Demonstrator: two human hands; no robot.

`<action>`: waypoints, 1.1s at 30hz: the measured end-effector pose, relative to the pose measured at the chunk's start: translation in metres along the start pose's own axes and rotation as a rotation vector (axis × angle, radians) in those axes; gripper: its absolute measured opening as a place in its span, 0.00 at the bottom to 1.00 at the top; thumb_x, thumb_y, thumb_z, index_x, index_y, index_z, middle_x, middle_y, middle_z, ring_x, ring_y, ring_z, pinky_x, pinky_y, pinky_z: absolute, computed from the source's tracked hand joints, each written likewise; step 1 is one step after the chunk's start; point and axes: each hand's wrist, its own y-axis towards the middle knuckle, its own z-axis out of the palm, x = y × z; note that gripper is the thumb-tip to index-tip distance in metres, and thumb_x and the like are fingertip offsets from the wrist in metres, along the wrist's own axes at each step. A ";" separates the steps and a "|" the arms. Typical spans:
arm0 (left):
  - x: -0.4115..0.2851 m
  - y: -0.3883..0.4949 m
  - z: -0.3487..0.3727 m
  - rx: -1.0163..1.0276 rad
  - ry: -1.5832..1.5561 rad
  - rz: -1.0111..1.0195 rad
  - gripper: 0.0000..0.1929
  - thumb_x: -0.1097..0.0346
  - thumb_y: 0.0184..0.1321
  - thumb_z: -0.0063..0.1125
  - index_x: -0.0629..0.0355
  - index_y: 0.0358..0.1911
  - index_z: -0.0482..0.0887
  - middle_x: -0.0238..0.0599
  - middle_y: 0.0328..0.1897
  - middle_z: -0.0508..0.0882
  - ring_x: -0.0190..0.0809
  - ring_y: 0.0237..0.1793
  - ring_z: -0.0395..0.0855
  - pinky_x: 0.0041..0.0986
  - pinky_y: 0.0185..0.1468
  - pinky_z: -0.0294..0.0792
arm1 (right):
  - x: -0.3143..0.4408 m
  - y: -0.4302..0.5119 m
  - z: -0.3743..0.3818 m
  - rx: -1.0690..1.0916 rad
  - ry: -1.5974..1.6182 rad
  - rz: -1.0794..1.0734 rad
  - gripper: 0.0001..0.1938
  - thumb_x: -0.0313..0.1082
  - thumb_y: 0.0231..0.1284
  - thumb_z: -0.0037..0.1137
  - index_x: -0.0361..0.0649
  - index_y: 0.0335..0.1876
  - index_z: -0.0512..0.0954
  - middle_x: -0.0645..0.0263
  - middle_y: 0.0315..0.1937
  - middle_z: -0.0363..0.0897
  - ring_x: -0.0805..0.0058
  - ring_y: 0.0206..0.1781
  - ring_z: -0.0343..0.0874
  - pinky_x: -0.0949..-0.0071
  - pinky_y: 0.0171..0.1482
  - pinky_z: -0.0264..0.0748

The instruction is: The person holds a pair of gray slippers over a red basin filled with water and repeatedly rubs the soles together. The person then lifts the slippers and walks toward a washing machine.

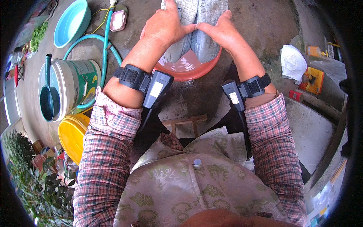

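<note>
A pair of light grey shoes with a crackled, block-like surface stands side by side at the top centre; one is the left shoe (177,51), the other the right shoe (208,42). My left hand (166,24) grips the left one, thumb across it. My right hand (219,29) grips the right one around its outer side. Both thumb tips meet between the shoes. Beneath them is a red plastic basin (187,76), whose pinkish inside looks wet. The far ends of the shoes are cut off by the picture's upper edge.
At left are a turquoise basin (84,27), a green hose (105,54), a pink soap box (118,20), a white bucket (65,85) with a dark green dipper (48,99), and a yellow bucket (71,139). A white bag (293,62) lies right; a wooden stool (184,120) is below.
</note>
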 end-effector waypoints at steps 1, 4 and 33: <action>0.001 0.000 0.000 0.001 0.004 0.001 0.57 0.39 0.47 0.75 0.73 0.70 0.57 0.68 0.48 0.84 0.63 0.47 0.87 0.46 0.51 0.79 | 0.000 0.000 0.001 -0.005 -0.027 -0.010 0.55 0.50 0.50 0.74 0.12 0.66 0.49 0.27 0.60 0.70 0.47 0.65 0.76 0.63 0.64 0.75; 0.002 0.000 0.000 0.004 0.012 0.004 0.57 0.39 0.47 0.75 0.73 0.71 0.57 0.68 0.48 0.84 0.63 0.47 0.87 0.46 0.51 0.79 | 0.000 0.001 0.003 -0.022 -0.068 -0.041 0.54 0.51 0.50 0.74 0.12 0.65 0.50 0.27 0.60 0.70 0.47 0.65 0.75 0.62 0.65 0.75; 0.009 0.001 0.003 -0.031 0.025 0.026 0.59 0.38 0.46 0.75 0.72 0.73 0.55 0.67 0.49 0.84 0.61 0.47 0.87 0.44 0.50 0.80 | -0.002 -0.003 0.010 -0.009 0.052 -0.032 0.53 0.50 0.53 0.72 0.12 0.65 0.49 0.27 0.61 0.70 0.47 0.64 0.76 0.62 0.64 0.75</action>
